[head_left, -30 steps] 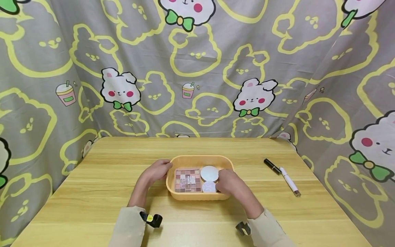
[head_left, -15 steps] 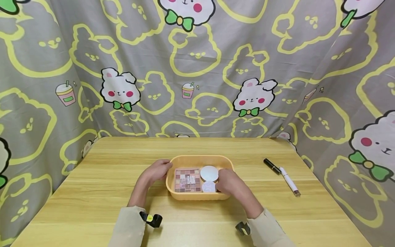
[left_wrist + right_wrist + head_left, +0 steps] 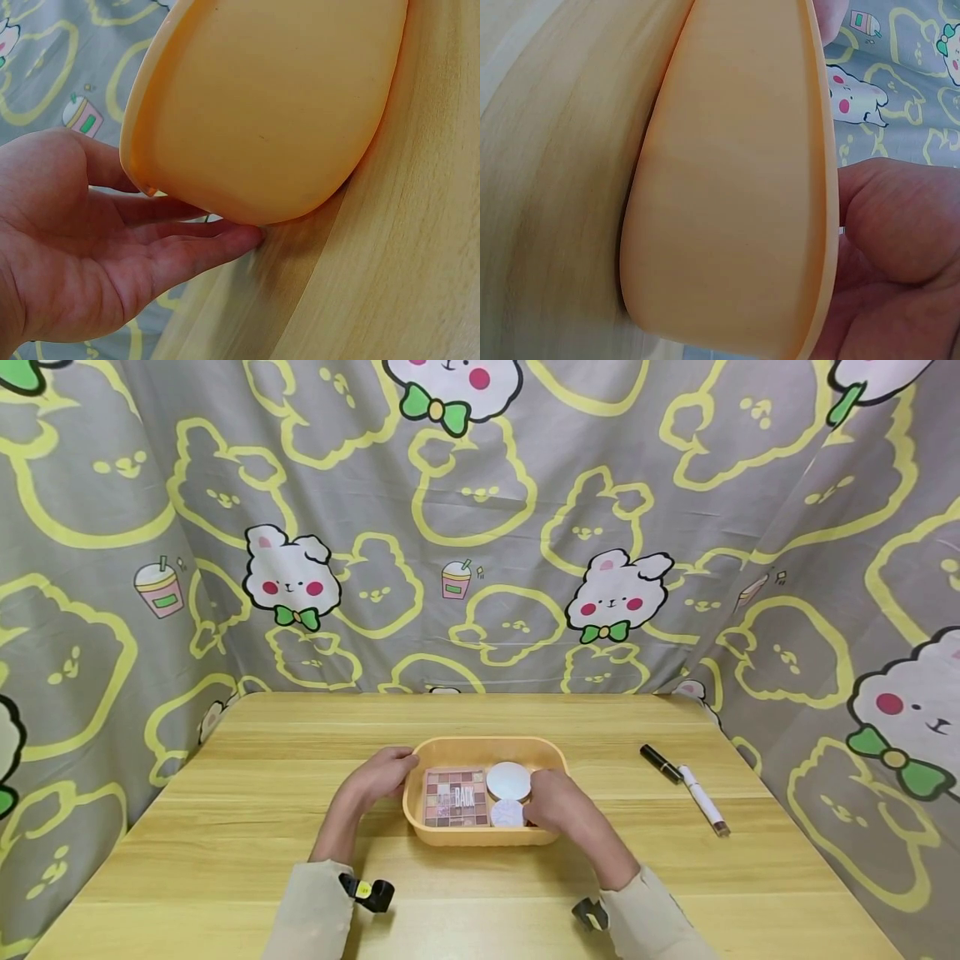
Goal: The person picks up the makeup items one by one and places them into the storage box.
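The orange tray (image 3: 487, 837) sits on the table (image 3: 480, 910) straight ahead, at 12 o'clock. The left hand (image 3: 381, 772) holds its 9 o'clock end, fingers bent a bit. The right hand (image 3: 558, 802) dips in at 3 o'clock; its fingers are hidden, so I can't tell how bent they are or what they hold. Best to hold the tray still and not bump the big round case (image 3: 508, 781) or small round case (image 3: 507, 813)

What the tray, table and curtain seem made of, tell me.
Tray: probably plastic, smooth and satin; even orange colour, rounded walls. Table: wood or wood-look laminate, slight sheen; grain lines show. Curtain: likely printed fabric, matte; it hangs in soft folds.
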`<state>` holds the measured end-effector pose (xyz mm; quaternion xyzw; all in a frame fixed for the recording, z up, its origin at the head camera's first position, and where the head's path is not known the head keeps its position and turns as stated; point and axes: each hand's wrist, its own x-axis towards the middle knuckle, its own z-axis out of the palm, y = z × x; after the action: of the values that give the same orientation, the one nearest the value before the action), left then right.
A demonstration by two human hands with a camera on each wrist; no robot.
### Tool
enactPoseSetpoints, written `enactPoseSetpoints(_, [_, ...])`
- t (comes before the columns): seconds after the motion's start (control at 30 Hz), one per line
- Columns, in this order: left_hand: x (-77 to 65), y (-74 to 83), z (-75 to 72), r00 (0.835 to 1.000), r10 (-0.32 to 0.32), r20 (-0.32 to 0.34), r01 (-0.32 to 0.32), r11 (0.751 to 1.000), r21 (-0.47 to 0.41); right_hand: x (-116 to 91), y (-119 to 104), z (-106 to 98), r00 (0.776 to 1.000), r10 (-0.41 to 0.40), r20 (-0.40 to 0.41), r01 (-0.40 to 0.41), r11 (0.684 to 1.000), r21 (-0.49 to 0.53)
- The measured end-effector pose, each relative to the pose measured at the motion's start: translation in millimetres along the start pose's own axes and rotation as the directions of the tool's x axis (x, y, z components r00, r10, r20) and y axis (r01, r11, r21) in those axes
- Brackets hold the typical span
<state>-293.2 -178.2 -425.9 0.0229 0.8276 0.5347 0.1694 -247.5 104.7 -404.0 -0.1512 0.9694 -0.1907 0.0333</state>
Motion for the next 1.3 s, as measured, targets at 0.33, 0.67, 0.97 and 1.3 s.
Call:
enactPoseSetpoints(0.33, [-1.0, 1.6, -0.3, 1.0, 0.006, -0.002, -0.006, 1.0, 0.019, 0, 3, -13, 0.992, 0.099, -0.073, -0.089, 0.988, 0.129])
enactPoseSetpoints(0.67, [-2.3, 3.8, -0.3, 1.0, -0.008, -0.012, 0.008, 0.999, 0.033, -5, 25, -46, 0.962, 0.133, -0.237, -0.087, 0.977, 0.195])
enactPoseSetpoints(0.97, [-2.0, 2.2, 0.1, 1.0, -0.003, -0.006, 0.003, 1.0, 0.009, -11, 50, -67, 0.931, 0.187, -0.312, -0.119, 0.967, 0.224])
enactPoseSetpoints(1.3, [-3.2, 1.9, -0.6, 1.0, 0.0, 0.003, 0.0, 1.0, -0.002, -13, 82, -77, 0.904, 0.261, -0.34, -0.177, 0.95, 0.256])
